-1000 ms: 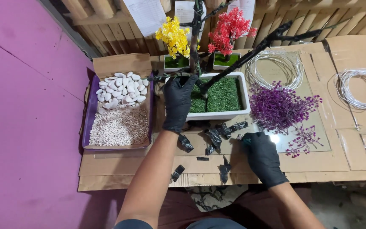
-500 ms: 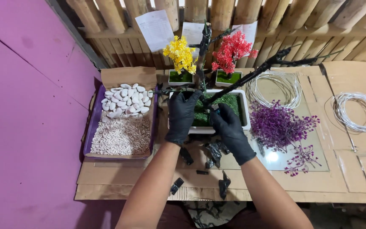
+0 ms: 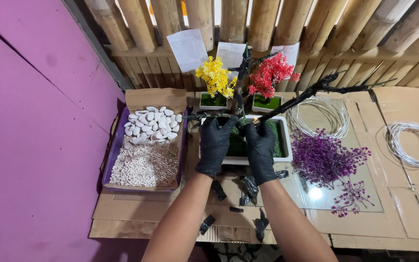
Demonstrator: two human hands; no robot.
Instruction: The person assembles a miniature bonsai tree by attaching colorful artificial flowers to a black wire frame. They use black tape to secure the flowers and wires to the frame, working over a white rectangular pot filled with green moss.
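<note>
Left hand [image 3: 215, 143] and right hand [image 3: 260, 148], both gloved, closed side by side on black branch [image 3: 297, 99] rising from white tray [image 3: 283, 145] mid-table, stones [image 3: 150, 123] left, purple sprigs [image 3: 323, 157] right; best gripped low near moss [image 3: 277, 138], trunk upright; slow pressure, forked tips fragile.

bright even light, sharp, glare on glass sheet [image 3: 316, 194]

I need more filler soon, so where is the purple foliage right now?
In the head view, the purple foliage lies on the glass sheet, right of the white planter and near the right hand.
</note>
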